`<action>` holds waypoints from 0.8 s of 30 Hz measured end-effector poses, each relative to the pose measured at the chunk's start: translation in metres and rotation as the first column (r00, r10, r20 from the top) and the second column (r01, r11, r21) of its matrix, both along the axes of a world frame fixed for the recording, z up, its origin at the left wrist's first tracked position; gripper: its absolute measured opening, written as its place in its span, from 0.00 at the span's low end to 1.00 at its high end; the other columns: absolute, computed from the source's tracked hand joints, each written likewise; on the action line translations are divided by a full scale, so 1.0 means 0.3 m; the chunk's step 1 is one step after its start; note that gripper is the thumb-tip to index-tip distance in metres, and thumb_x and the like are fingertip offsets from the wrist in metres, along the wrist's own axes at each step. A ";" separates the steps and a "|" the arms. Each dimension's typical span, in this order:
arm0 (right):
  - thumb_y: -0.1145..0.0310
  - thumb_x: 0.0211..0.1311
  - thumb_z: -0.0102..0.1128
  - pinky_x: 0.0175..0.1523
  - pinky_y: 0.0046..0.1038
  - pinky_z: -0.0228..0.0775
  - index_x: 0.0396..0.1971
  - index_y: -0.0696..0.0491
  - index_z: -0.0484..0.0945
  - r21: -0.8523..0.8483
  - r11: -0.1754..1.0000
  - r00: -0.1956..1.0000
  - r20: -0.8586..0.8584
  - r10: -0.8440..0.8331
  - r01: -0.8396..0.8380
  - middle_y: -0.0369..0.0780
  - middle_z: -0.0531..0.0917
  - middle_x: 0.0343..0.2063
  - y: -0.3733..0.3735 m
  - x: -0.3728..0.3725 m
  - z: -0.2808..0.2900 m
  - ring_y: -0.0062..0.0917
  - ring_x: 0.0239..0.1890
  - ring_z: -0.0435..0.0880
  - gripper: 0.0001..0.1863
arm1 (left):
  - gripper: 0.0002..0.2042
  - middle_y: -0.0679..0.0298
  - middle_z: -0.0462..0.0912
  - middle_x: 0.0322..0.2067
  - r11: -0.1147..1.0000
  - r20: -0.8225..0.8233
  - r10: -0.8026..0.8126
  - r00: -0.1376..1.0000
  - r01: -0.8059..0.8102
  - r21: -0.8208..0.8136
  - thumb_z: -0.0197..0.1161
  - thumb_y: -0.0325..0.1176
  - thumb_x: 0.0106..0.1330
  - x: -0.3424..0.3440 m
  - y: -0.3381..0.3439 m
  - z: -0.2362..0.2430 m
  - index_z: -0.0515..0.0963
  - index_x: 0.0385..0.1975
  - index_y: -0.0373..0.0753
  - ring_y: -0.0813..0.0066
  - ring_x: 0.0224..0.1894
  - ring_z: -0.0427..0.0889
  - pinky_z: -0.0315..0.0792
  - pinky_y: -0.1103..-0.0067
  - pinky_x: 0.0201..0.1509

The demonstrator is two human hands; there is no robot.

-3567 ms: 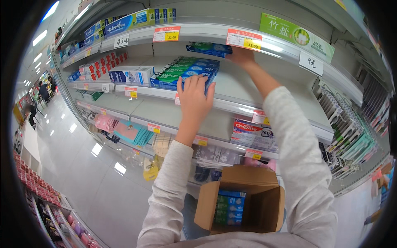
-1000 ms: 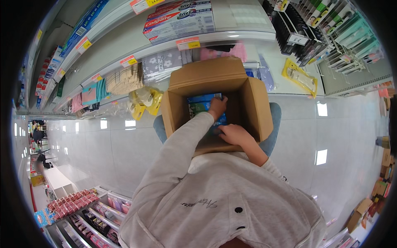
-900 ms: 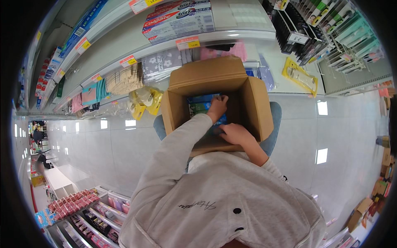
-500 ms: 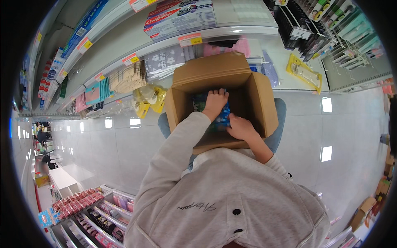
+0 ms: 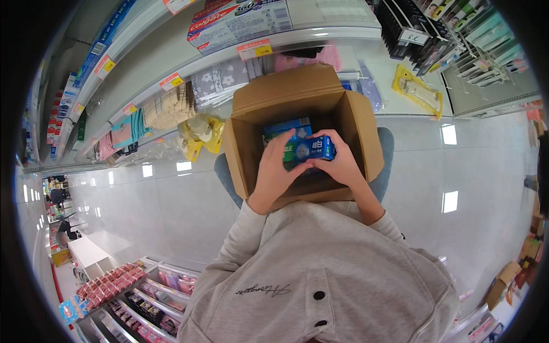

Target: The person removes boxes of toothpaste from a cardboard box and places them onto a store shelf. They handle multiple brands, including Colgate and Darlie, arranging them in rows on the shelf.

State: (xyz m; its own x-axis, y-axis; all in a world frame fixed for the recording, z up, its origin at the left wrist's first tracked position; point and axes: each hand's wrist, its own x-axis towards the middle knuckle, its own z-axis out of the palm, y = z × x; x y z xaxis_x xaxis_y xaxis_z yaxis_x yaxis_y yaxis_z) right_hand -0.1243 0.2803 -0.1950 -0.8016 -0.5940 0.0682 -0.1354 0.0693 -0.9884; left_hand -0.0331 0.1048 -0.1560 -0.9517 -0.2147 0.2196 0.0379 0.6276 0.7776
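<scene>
Between my two hands is a blue and green toothpaste box (image 5: 314, 150), raised within the mouth of an open cardboard box (image 5: 289, 91). My left hand (image 5: 274, 170) curls round its green end, and my right hand (image 5: 338, 161) grips the blue end. Both thumbs come together along the near side. Behind it, more blue cartons (image 5: 293, 126) lie at the left inside the cardboard box; my hands partly cover them. The bottom of the cardboard box is mostly hidden.
Ahead stands a white shelf (image 5: 331, 35) carrying a large toothpaste pack (image 5: 240, 24). Folded cloths (image 5: 220, 83) and a yellow packet (image 5: 200, 134) fill the level below. Another yellow packet (image 5: 417, 90) lies at right, near hanging goods (image 5: 486, 51). Pink packets (image 5: 111, 284) hang at lower left.
Both hands have come up from inside the cardboard box, bringing the toothpaste box with them. It now lies crosswise between them, and the cartons behind show more.
</scene>
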 end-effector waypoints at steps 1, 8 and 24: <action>0.74 0.46 0.79 0.54 0.32 0.74 0.52 0.51 0.73 -0.069 0.997 0.999 -0.014 0.032 -0.033 0.43 0.82 0.47 0.005 -0.004 0.007 0.33 0.48 0.83 0.32 | 0.38 0.59 0.81 0.55 0.996 -0.033 0.021 0.999 -0.024 -0.087 0.79 0.33 0.50 0.010 -0.014 0.004 0.69 0.64 0.41 0.59 0.58 0.78 0.71 0.68 0.63; 0.77 0.41 0.81 0.62 0.32 0.69 0.51 0.51 0.76 -0.176 0.973 0.989 -0.032 0.145 -0.148 0.42 0.77 0.53 0.000 -0.025 0.002 0.33 0.58 0.76 0.33 | 0.30 0.59 0.81 0.51 0.954 0.048 0.037 0.998 -0.021 -0.299 0.80 0.34 0.44 0.073 -0.113 -0.026 0.79 0.52 0.41 0.55 0.57 0.77 0.61 0.55 0.69; 0.77 0.44 0.73 0.47 0.35 0.79 0.54 0.49 0.81 0.070 0.991 0.475 -0.880 0.009 0.111 0.41 0.81 0.52 -0.243 -0.184 0.653 0.39 0.51 0.82 0.30 | 0.25 0.56 0.78 0.57 0.755 -0.751 0.097 0.653 -0.540 -0.372 0.71 0.26 0.54 -0.002 -0.406 0.416 0.76 0.54 0.41 0.56 0.61 0.74 0.54 0.55 0.72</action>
